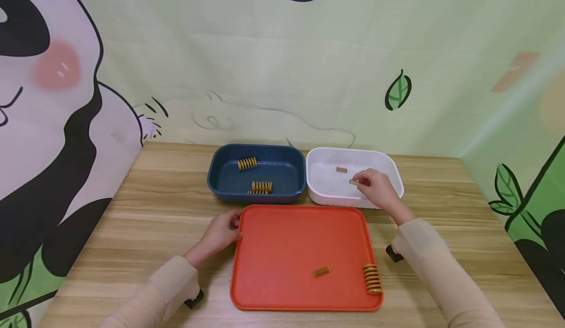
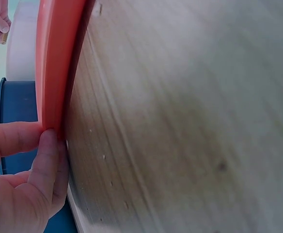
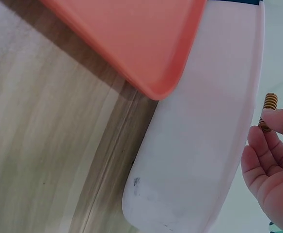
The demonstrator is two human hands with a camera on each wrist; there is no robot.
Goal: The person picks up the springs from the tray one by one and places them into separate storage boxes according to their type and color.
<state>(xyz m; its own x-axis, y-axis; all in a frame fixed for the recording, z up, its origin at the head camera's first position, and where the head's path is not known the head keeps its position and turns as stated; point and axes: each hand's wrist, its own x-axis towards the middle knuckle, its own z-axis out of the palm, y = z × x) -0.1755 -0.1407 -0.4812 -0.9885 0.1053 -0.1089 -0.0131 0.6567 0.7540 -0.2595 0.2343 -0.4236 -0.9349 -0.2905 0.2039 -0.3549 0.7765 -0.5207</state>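
Observation:
My right hand (image 1: 374,187) pinches a small coil spring (image 3: 270,103) between thumb and fingers, over the white bin (image 1: 320,190). Another small spring (image 1: 342,169) lies on that bin's floor. My left hand (image 1: 221,231) grips the left rim of the red tray (image 1: 282,249); in the left wrist view, thumb and fingers (image 2: 45,160) meet on the tray's edge. On the tray lie a small gold spring (image 1: 321,271) and, against its right rim, a larger spring (image 1: 372,279). Larger gold springs (image 1: 262,187) lie in the dark blue bin (image 1: 282,198), one (image 1: 247,164) toward its back.
The two bins stand side by side behind the tray on a wooden table (image 1: 176,190). Directly behind the table hangs a printed cloth backdrop (image 1: 247,73) with a panda and leaves. The white bin's outer wall (image 3: 199,111) stands close to the tray's corner.

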